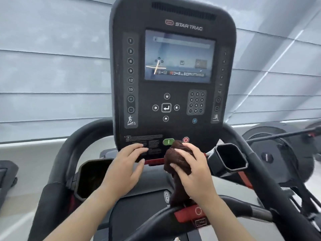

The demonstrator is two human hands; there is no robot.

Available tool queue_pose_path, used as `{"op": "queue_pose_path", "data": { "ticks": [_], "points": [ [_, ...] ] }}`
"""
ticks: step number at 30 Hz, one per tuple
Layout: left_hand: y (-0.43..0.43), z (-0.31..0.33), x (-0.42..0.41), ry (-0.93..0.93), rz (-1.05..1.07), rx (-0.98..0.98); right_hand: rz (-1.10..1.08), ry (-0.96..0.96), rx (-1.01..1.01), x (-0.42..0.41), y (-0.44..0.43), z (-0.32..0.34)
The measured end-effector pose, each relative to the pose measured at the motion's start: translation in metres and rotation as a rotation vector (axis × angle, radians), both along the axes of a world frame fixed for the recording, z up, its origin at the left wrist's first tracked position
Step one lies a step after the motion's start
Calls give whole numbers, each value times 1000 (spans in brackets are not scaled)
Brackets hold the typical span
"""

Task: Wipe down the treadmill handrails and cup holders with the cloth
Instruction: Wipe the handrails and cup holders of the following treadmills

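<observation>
Head view: the right hand (192, 173) grasps the bunched brown cloth (177, 159), fingers curled round it, pressing it to the lower edge of the console (173, 75) at 6 o'clock from the green button (168, 141) (a tail of cloth hangs below the palm). The left hand (125, 169), at 9 o'clock from the cloth, lies with its fingers straight and released on that same edge. The left cup holder (92, 178) sits at 9 o'clock from the left hand, the right cup holder (229, 159) at 2 o'clock from the right hand. Black handrails (57, 162) curve outside both.
</observation>
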State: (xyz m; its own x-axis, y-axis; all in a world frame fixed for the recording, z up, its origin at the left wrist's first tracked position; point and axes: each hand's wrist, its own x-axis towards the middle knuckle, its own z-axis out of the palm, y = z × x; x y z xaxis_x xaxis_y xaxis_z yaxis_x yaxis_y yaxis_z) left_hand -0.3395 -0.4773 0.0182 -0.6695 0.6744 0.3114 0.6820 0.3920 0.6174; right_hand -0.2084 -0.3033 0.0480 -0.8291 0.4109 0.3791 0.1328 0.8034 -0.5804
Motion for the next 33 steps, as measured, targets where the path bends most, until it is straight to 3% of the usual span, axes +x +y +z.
{"op": "queue_pose_path", "data": {
  "ticks": [8,16,24,30,33],
  "points": [
    [96,8,38,-5,-215,-4,-253,26,-2,57,92,7],
    [203,3,86,-46,-349,-104,-342,-77,-23,102,195,-6],
    [288,-13,110,-69,-237,-237,-265,-98,7,102,274,-32],
    [311,-40,135,-173,-41,-293,-220,-397,215,89,285,-66],
    [313,-52,144,-203,20,-293,-224,-404,229,91,288,-77]
  ]
}}
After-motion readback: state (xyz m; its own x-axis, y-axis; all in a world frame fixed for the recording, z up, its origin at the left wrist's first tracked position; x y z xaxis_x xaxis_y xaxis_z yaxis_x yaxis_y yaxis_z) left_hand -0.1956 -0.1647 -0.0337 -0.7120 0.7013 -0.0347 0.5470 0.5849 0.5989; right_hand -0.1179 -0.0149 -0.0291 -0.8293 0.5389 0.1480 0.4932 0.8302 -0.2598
